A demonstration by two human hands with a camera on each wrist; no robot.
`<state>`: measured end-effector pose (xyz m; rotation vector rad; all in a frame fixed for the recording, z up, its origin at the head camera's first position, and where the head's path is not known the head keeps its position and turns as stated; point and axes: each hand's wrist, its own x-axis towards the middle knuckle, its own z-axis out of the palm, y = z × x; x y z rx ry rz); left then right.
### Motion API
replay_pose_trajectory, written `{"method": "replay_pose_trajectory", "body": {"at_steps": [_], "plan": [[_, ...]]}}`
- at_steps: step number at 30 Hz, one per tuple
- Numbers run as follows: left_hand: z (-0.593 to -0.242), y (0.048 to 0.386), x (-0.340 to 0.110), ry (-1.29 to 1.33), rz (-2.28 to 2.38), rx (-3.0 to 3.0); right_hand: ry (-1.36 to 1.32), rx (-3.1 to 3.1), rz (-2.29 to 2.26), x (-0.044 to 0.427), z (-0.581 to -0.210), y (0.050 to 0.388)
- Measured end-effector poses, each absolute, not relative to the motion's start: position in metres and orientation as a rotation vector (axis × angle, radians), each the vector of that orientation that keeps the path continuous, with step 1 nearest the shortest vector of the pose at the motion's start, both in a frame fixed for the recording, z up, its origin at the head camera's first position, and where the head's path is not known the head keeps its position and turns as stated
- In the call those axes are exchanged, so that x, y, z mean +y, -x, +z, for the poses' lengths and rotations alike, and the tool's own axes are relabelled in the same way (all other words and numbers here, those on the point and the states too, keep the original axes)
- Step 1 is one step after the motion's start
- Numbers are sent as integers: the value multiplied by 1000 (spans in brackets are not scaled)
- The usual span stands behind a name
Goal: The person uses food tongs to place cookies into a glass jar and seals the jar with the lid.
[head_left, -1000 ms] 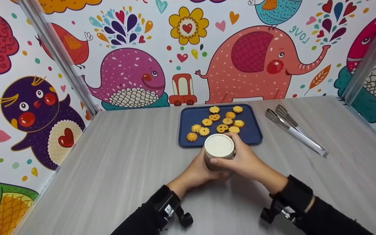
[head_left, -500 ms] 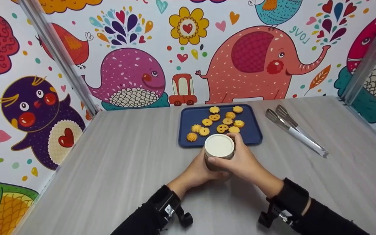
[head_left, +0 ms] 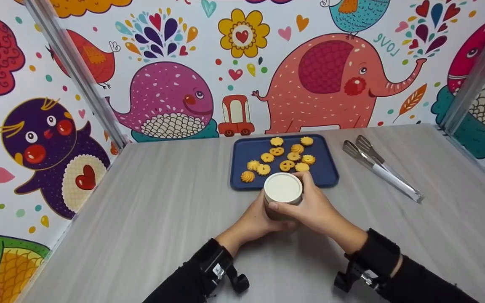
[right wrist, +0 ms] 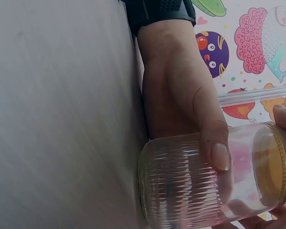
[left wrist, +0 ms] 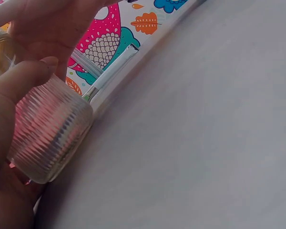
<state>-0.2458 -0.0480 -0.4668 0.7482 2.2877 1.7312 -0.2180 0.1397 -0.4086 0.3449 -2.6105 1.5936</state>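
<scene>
One tray (head_left: 242, 151), 12 cookies (head_left: 276, 151) visible on it. One lidded glass jar (head_left: 283, 189), upright, at tray's near side. Two hands on it: left hand (head_left: 254, 219) fingers clamped round body, right hand (head_left: 318, 209) fingers clamped near lid. One pair of tongs (head_left: 381, 171), right of tray.

Black-sleeved forearms (head_left: 179, 280) reach in from the near side; the left hand (head_left: 253, 222) curls low, the right hand (head_left: 317, 207) higher, thumb (head_left: 283, 208) pointing left.
</scene>
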Motion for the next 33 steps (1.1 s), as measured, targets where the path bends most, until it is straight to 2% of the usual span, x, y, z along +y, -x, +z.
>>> {"method": "replay_pose_trajectory", "body": {"at_steps": [16,26,33], "plan": [[-468,245,-48,-752,1793,2230,-494,-2650,1626,151,-406,224],[-469,246,-49,-734,1787,2236,-463,-2652,1616,147,-406,222],[-468,247,-48,-748,1771,2249,-335,-2609,1628,140,-408,219]]}}
